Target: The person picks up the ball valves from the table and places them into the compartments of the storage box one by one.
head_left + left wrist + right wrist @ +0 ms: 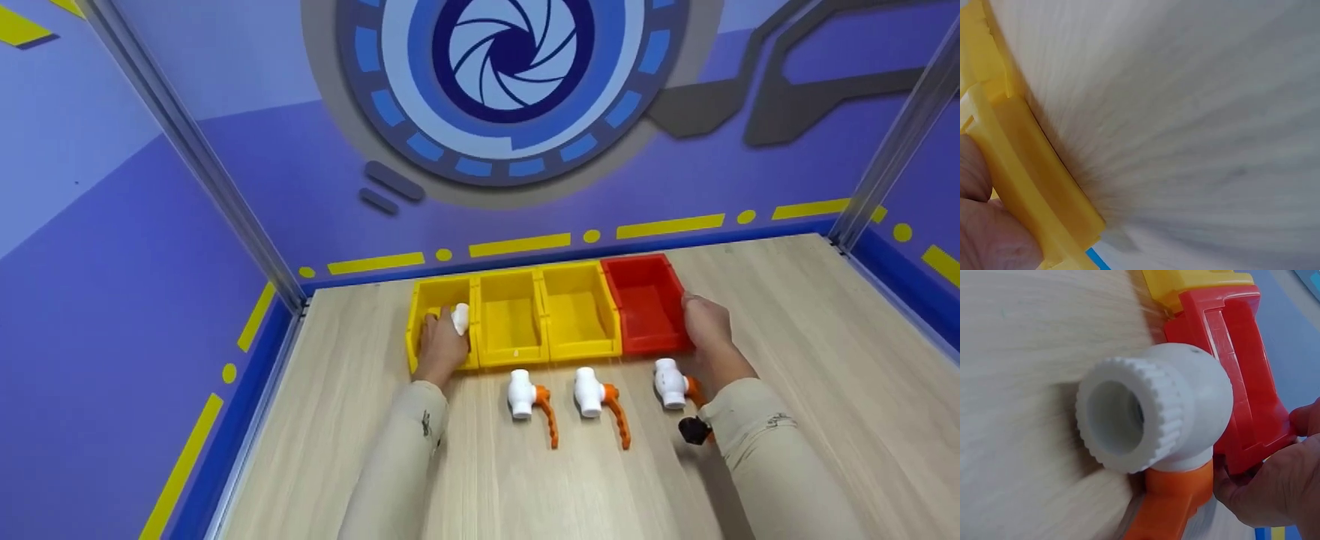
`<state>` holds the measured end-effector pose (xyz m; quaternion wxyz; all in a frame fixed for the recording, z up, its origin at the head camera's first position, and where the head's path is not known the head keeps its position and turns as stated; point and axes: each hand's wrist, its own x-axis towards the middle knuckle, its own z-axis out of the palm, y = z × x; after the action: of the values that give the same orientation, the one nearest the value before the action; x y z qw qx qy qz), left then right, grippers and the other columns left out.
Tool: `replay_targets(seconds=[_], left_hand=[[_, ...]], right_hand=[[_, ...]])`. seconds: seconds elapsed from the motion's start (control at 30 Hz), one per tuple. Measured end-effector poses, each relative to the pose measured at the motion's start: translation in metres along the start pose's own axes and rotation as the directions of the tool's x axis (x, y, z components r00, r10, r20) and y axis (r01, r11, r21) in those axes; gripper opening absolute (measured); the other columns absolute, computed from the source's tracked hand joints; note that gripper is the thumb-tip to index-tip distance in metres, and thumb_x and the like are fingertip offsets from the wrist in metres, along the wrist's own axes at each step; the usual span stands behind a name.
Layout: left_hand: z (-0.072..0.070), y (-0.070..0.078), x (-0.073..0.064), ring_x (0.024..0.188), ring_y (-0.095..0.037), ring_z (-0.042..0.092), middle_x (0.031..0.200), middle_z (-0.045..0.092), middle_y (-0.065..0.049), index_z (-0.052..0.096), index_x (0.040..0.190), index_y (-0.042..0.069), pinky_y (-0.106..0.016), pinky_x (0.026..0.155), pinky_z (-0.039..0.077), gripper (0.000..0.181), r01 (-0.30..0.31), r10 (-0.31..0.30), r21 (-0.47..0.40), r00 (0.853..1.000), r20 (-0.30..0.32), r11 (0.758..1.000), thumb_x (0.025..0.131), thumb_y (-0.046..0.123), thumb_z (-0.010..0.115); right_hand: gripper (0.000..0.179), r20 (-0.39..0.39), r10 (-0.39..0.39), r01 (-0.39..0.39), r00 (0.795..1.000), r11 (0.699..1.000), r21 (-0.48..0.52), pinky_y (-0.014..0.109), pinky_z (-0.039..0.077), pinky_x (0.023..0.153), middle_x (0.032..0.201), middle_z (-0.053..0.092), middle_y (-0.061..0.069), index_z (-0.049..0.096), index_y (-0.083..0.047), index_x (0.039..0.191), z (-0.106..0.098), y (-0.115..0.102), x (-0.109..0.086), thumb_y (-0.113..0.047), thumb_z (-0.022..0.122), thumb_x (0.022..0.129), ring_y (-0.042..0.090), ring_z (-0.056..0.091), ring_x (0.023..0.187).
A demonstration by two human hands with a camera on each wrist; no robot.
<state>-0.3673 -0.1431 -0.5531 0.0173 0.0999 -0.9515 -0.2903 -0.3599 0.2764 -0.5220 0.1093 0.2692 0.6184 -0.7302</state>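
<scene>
My left hand [442, 345] reaches into the leftmost yellow bin [411, 330], holding a white ball valve [460, 319]; most of the valve's body is hidden by the hand. In the left wrist view, fingertips [994, 236] show beside the yellow wall, but the valve is out of sight. On the far side of the row, my right hand [709, 322] grips the right wall of the red bin [651, 343]. The right wrist view has the thumb at that bin's rim. Close before this hand lies a white ball valve [1196, 399] with an orange handle.
Two more white valves with orange handles, a left one [521, 394] and a middle one [589, 391], lie before the bins. Two yellow bins, one [511, 352] beside the other [581, 349], stand between the outer bins. A blue-purple wall panel [262, 172] rises behind the wooden table [480, 480].
</scene>
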Motion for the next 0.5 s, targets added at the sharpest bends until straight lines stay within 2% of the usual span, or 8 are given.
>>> replay_targets(seconds=[0.17, 0.3, 0.4, 0.5], left_hand=[[-0.008, -0.004, -0.004, 0.131, -0.037, 0.054, 0.149, 0.047, -0.024, 0.043, 0.160, 0.010, -0.051, 0.120, 0.046, 0.059, -0.023, 0.024, 0.024, 0.999, -0.021, 0.999, 0.107, 0.023, 0.065], [-0.016, -0.002, -0.013, 0.144, -0.037, 0.047, 0.159, 0.043, -0.021, 0.044, 0.161, 0.011, -0.052, 0.127, 0.038, 0.058, -0.042, 0.044, 0.072, 0.999, -0.029, 0.997, 0.108, 0.026, 0.064], [-0.024, 0.003, -0.023, 0.146, -0.037, 0.048, 0.156, 0.050, -0.020, 0.051, 0.156, 0.009, -0.051, 0.128, 0.036, 0.055, -0.062, 0.070, 0.109, 0.995, -0.069, 0.992, 0.107, 0.029, 0.066], [-0.031, 0.008, -0.034, 0.141, -0.037, 0.054, 0.149, 0.057, -0.019, 0.055, 0.153, 0.008, -0.050, 0.124, 0.038, 0.054, -0.091, 0.106, 0.141, 0.988, -0.109, 0.986, 0.106, 0.032, 0.067]], right_hand=[[0.068, -0.037, -0.003, 0.001, 0.999, 0.998, -0.060, 0.039, 0.044, 0.115, 0.171, 0.035, 0.001, 0.027, -0.021, 0.170, 0.005, -0.001, 0.004, -0.046, 0.042, 0.109, 0.025, 0.040, 0.147], [0.067, -0.021, 0.029, -0.029, 0.999, 0.999, -0.026, 0.044, 0.040, 0.123, 0.173, 0.032, -0.001, 0.024, -0.025, 0.171, 0.009, 0.000, 0.005, -0.049, 0.040, 0.109, 0.024, 0.037, 0.152], [0.068, -0.014, 0.034, -0.034, 0.999, 0.999, 0.000, 0.048, 0.037, 0.128, 0.175, 0.030, -0.001, 0.024, -0.026, 0.171, 0.010, 0.001, 0.005, -0.049, 0.040, 0.109, 0.025, 0.036, 0.155], [0.068, -0.017, 0.023, -0.024, 1.000, 0.999, -0.025, 0.046, 0.038, 0.126, 0.173, 0.031, 0.000, 0.025, -0.025, 0.171, 0.007, 0.002, 0.005, -0.050, 0.040, 0.110, 0.024, 0.036, 0.153]])
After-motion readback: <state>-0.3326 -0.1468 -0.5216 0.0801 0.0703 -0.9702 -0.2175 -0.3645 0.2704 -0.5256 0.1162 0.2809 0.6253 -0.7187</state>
